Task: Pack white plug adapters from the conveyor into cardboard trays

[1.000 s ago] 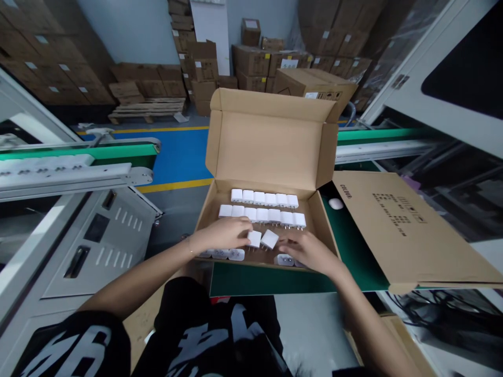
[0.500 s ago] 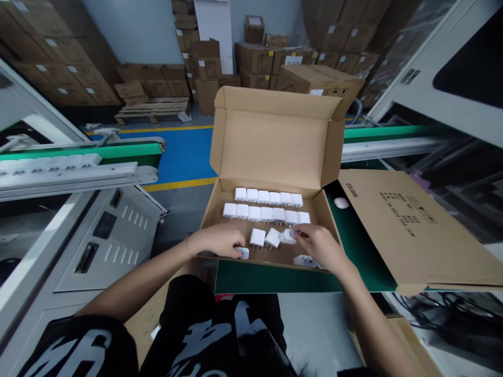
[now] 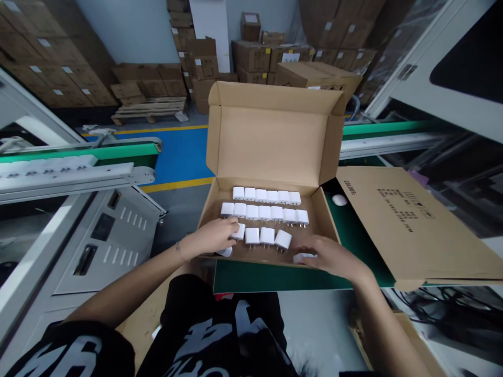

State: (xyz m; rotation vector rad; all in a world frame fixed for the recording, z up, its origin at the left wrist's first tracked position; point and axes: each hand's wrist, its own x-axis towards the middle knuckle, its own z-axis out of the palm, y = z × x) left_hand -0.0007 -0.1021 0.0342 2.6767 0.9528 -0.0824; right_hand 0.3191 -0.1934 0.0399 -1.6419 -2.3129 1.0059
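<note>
Head view: open carton (image 3: 271,141), two rows of white adapters (image 3: 264,212) lined up, third row (image 3: 267,236) apparently unfinished. Left hand (image 3: 212,236) pinches one adapter (image 3: 239,232); right hand (image 3: 336,256) (grip blurred, I can't tell) is beside another (image 3: 302,257).

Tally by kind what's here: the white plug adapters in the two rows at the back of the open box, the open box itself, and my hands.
White plug adapters, back two rows: 13
Open cardboard box: 1
Left hand and right hand: 2
Total: 16
</note>
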